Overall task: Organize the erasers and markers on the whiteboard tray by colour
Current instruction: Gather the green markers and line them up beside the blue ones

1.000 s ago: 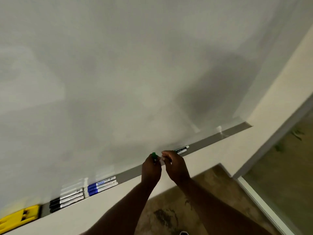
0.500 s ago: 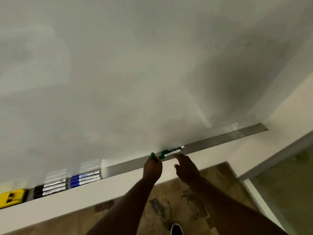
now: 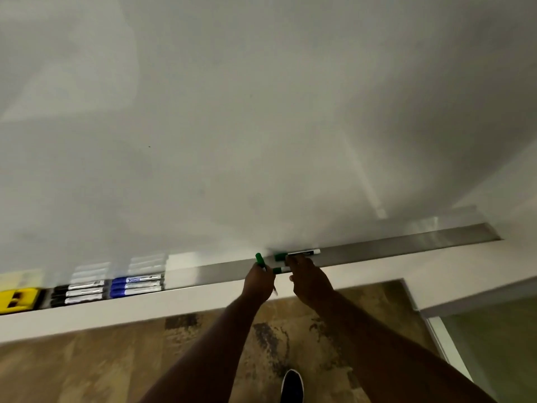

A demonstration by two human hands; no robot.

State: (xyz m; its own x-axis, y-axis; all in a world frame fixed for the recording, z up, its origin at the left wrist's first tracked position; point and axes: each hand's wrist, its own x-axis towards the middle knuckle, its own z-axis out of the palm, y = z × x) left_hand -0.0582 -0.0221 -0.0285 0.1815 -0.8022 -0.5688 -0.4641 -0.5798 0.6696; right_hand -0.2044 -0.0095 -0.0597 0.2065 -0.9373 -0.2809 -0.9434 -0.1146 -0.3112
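A grey metal tray (image 3: 406,248) runs along the foot of the whiteboard. My left hand (image 3: 258,282) is closed around a green marker (image 3: 259,259) that stands upright, cap up. Just to its right, my right hand (image 3: 311,279) pinches a second green marker (image 3: 278,270) between thumb and fingers; only its cap shows. A third green marker (image 3: 299,254) lies on the tray, touching my right fingertips. Far left on the tray lie three blue markers (image 3: 136,285), three black markers (image 3: 78,292) and a yellow eraser (image 3: 17,298).
The whiteboard (image 3: 261,126) fills the upper view. A white ledge (image 3: 116,311) runs below the tray. Patterned brown floor and my dark shoe (image 3: 292,385) lie beneath my arms. A glass panel with a metal frame (image 3: 479,344) stands at the lower right.
My right hand, open and off the tray half a second ago, has gone forward onto the green markers and closed on one. My left hand still holds its green marker.
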